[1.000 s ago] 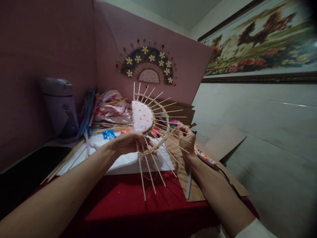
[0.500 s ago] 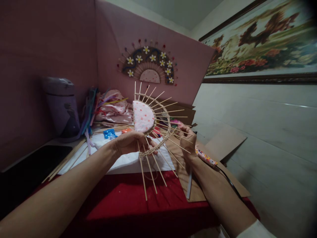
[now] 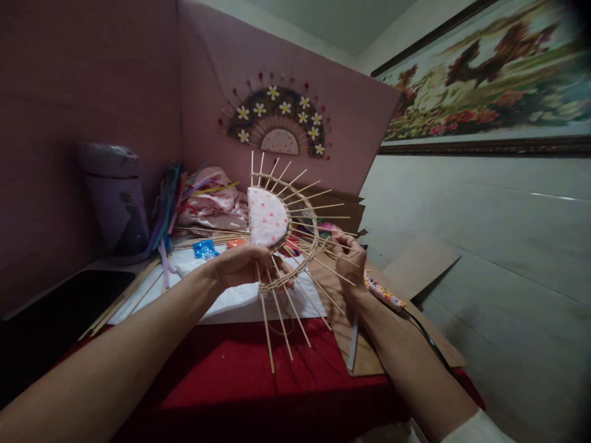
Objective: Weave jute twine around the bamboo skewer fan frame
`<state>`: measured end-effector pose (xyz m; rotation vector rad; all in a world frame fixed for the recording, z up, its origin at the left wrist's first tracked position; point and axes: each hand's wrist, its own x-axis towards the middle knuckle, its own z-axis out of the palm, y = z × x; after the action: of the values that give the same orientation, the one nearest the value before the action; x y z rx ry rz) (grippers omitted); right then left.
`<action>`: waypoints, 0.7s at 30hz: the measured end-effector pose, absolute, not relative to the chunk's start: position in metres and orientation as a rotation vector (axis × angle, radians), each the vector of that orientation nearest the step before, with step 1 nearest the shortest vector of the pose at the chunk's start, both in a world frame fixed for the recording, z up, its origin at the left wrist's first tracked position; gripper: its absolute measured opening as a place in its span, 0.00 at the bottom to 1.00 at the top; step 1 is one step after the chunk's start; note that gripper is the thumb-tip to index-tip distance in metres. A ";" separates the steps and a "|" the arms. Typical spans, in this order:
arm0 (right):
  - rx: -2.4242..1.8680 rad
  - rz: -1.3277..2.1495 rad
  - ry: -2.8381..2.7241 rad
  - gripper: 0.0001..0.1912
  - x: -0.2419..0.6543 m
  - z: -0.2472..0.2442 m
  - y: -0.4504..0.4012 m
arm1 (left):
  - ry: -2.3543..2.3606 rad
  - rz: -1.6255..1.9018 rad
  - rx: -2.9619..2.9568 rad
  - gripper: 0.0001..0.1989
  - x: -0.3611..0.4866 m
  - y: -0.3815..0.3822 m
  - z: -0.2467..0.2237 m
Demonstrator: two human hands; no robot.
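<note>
A half-round craft piece (image 3: pixel 268 216), with a pink spotted cloth centre, is held up on its side above the table. Thin wooden sticks (image 3: pixel 329 217) fan out from it, and a braided twine band (image 3: pixel 316 229) arcs across them. My left hand (image 3: pixel 252 263) grips its lower part, thumb near the cloth and fingers partly hidden behind the sticks. At the right, my right hand (image 3: pixel 349 255) has its fingers pinched around the outer part of a wooden stick beyond the twine. Some of those fingertips are hard to make out.
A red cloth (image 3: pixel 221 369) covers the table, with white paper (image 3: pixel 221 307) and a cardboard sheet (image 3: pixel 369 363) on it. A glue gun (image 3: pixel 385 292) lies beside my right wrist. Behind are a blue packet (image 3: pixel 204 248) and a purple container (image 3: pixel 115 203). A finished fan decoration (image 3: pixel 279 120) hangs behind.
Almost nothing differs. Both hands and the craft piece keep the same place and pose.
</note>
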<state>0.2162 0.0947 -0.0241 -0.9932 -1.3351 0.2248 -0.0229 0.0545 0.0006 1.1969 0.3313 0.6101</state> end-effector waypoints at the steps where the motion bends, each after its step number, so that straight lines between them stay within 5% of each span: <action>1: -0.996 0.222 -1.337 0.15 0.216 -0.024 0.095 | 0.336 0.609 1.197 0.21 -0.023 0.055 0.001; 21: -0.955 0.224 -1.335 0.11 0.223 -0.034 0.107 | 0.424 0.647 1.192 0.18 -0.022 0.052 0.000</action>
<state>0.2233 0.1071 -0.0343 -0.9551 -1.3352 0.2239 -0.0217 0.0525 0.0004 1.1921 0.4237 0.6472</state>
